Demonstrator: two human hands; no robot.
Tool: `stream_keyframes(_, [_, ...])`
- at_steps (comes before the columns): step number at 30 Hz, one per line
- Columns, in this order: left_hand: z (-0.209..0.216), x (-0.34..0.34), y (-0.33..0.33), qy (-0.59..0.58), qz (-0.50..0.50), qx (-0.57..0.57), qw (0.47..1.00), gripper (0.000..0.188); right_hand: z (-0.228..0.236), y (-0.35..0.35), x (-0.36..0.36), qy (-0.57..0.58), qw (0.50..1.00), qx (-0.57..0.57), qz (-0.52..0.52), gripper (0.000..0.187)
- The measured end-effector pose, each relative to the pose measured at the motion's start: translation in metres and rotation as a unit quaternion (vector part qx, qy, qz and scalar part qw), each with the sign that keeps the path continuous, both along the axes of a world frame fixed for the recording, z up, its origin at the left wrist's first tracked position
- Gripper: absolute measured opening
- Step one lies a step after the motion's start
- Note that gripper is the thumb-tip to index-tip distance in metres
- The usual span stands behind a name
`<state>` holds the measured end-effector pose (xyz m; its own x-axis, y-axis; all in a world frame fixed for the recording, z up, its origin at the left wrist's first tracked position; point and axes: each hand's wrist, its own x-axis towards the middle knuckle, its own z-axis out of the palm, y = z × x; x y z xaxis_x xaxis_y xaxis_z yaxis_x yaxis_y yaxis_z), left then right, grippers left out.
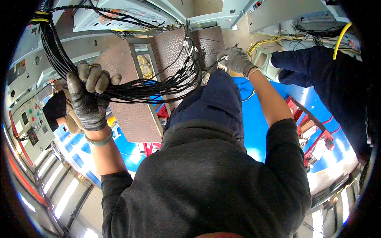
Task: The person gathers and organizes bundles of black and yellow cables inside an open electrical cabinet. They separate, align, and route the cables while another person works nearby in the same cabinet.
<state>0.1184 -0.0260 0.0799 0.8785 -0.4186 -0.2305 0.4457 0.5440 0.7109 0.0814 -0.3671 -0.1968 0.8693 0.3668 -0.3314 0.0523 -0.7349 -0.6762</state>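
Grey-gloved hands (89,104), black sweatshirt (214,174), navy trousers (216,104)

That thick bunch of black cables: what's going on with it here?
A person in grey gloves grips the bundle of black cables in the left hand. The bundle comes down from the upper left, where yellow bands tie it, and curves past the hand toward loose ends with white sleeves. The right hand is by those ends and seems to pinch a thin cable, though its grip is hard to make out. Another person's dark-clothed legs show at the right.
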Motion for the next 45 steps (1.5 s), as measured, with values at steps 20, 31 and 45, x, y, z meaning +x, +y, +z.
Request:
stream_keyframes(20, [-0.006,0.002,0.003,0.001,-0.037,0.027,0.999,0.025,0.04,-0.067,-0.08,0.043,0.984,0.147,-0.089,0.041])
stream_keyframes(31, [-0.008,0.004,0.002,-0.001,-0.053,0.012,0.998,0.025,0.047,-0.077,-0.079,0.107,0.962,0.211,-0.136,0.042])
stream_keyframes(45, [-0.011,0.006,0.005,-0.002,-0.047,0.016,0.999,0.023,0.046,-0.084,-0.08,0.1,0.96,0.226,-0.132,0.041])
